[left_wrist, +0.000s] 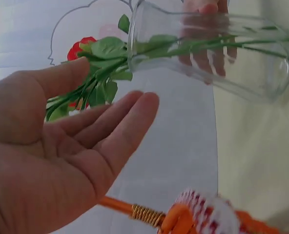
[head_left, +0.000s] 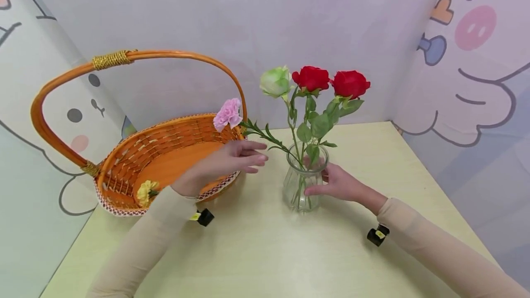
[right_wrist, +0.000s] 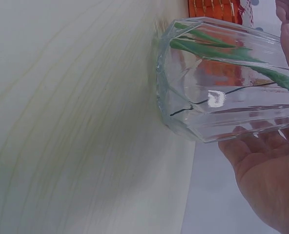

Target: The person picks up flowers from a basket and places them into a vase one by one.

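Observation:
A clear glass vase [head_left: 291,193] stands on the table, and my right hand [head_left: 341,184] grips it from the right, fingers round its neck and thumb on the near side. In the vase lean a pale green rose [head_left: 275,82], two red roses [head_left: 310,78] and a pink carnation [head_left: 227,115], which tilts far left. My left hand [head_left: 225,161] hovers left of the vase, just under the carnation's stem. Its fingers [left_wrist: 134,126] are loosely extended with nothing held, as the left wrist view shows. Green stems [right_wrist: 208,48] reach down inside the glass in the right wrist view.
At the left, an orange wicker basket [head_left: 136,157] with a tall arched handle [head_left: 178,54] sits behind my left forearm. One yellow flower [head_left: 146,192] lies inside it near the front rim. Cartoon-printed curtains [head_left: 476,86] border the table [head_left: 265,252] at the back and sides.

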Tool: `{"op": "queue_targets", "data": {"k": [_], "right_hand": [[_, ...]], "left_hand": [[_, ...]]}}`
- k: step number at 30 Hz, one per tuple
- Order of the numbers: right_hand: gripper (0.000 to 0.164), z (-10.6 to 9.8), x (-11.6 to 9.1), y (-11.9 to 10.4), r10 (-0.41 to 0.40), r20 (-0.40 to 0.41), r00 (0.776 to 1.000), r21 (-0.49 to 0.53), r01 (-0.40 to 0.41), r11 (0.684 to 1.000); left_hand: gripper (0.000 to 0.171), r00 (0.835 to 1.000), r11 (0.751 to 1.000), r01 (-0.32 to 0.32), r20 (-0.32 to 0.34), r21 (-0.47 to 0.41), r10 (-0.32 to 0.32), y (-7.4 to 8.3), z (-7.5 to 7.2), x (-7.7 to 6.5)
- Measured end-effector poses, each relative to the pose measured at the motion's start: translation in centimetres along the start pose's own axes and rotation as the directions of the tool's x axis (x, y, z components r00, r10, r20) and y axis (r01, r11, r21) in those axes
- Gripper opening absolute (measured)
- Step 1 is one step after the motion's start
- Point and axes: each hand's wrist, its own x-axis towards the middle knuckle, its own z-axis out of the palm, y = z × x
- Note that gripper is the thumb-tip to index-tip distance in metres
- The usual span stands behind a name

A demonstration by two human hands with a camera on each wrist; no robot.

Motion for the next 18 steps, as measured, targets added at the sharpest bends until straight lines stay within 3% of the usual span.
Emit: {"op": "queue_targets", "data": {"k": [5,12,15,18], "right_hand": [[0.091,-0.1,0.0,0.0,-0.002,0.008,1.0,-0.001,0.002,1.0],[0.09,-0.1,0.1,0.0,-0.005,0.007,1.0,-0.006,0.006,1.0],[0.091,-0.1,0.1,0.0,0.0,0.004,1.0,-0.006,0.0,1.0],[0.091,-0.2,0.1,-0.1,0.003,0.003,1.0,-0.004,-0.003,1.0]], "left_hand": [[0.045,0.994,0.966,0.077,0.052,0.247,-0.093,0.0,-3.2,-2.1],[0.047,0.976,0.885,0.16,0.062,0.436,-0.207,-0.7,-7.8,-4.6],[0.052,0.962,0.8,0.202,0.037,0.565,-0.269,-1.6,-9.4,-5.6],[0.056,0.941,0.685,0.26,-0.02,0.681,-0.337,-2.9,-10.8,-6.4]]}}
